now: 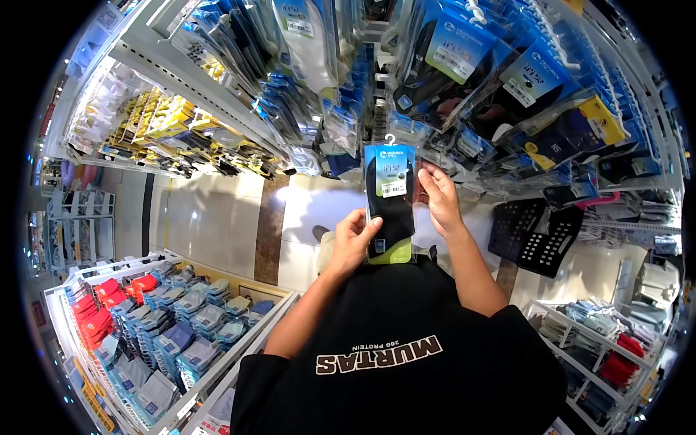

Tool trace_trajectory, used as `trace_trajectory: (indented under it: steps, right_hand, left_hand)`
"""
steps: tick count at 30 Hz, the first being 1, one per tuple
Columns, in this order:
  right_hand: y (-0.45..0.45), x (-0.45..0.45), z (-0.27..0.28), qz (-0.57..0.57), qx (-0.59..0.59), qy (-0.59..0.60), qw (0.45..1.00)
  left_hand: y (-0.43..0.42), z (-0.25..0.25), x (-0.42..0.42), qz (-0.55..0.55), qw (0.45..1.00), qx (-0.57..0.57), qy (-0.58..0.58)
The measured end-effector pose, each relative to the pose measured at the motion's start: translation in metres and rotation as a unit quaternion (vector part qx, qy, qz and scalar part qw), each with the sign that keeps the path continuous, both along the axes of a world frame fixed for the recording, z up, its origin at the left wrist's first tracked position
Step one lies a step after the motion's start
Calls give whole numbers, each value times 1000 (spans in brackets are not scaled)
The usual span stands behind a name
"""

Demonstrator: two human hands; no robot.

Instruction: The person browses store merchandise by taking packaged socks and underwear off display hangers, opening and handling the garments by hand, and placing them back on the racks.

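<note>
A pack of black socks [392,217] is held upright in front of my chest. Its header is blue with a white price label, its bottom edge is green, and a small white hook sticks up from the top. My left hand [353,238] grips the pack's lower left edge, thumb on the front. On the other side, my right hand [439,197] pinches the upper right edge between thumb and fingers. The fingertips behind the pack are hidden. Just beyond it hang more blue-topped sock packs [458,54] on rack hooks.
A white bin [181,420] of folded packs in red, blue and grey stands at lower left. Yellow packs [177,119] hang at upper left. To the right are a black perforated basket [528,235] and a white wire shelf [580,362]. Pale floor tiles [217,217] lie between the racks.
</note>
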State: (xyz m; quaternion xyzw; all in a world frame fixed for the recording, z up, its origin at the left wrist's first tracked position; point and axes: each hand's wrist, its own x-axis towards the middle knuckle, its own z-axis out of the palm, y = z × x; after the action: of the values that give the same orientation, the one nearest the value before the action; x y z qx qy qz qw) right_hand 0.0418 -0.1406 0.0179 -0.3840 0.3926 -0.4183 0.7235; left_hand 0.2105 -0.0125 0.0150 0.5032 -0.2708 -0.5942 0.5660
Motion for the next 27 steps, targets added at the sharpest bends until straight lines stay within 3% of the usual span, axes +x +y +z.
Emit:
trace_trajectory:
  steps: [6, 8, 11, 13, 16, 19, 20, 21, 23, 25, 26, 27]
  right_hand:
    - [17, 13, -12, 51, 5, 25, 998]
    - [26, 20, -21, 39, 73, 20, 996]
    - [30, 30, -11, 107, 232, -123, 959]
    - [31, 28, -33, 176, 244, -240, 923]
    - [36, 27, -44, 206, 307, -324, 871]
    - [32, 20, -43, 193, 267, -301, 895]
    - [27, 14, -40, 165, 243, -231, 927]
    - [22, 15, -31, 91, 311, -155, 933]
    - [14, 2, -42, -33, 104, 59, 992]
    - [0, -12, -37, -80, 31, 118, 989]
    - [-10, -20, -58, -135, -132, 173, 967]
    - [-21, -30, -72, -143, -144, 187, 961]
  left_hand:
    - [2, 25, -3, -52, 989, 29, -138]
    - [2, 33, -5, -86, 981, -60, -163]
    - [2, 31, -8, -95, 967, -147, -184]
    - [1, 29, -8, -114, 958, -164, -205]
    - [3, 35, -9, -143, 957, -140, -211]
    - [6, 23, -11, -147, 962, -126, -190]
    - [7, 21, -11, -140, 965, -103, -196]
    - [8, 18, -11, -132, 967, -79, -203]
    - [13, 8, -9, -113, 971, -36, -209]
    - [18, -4, -3, -90, 974, 0, -209]
    - [21, -7, 0, -79, 976, 11, -200]
    - [23, -8, 4, -84, 975, 28, -204]
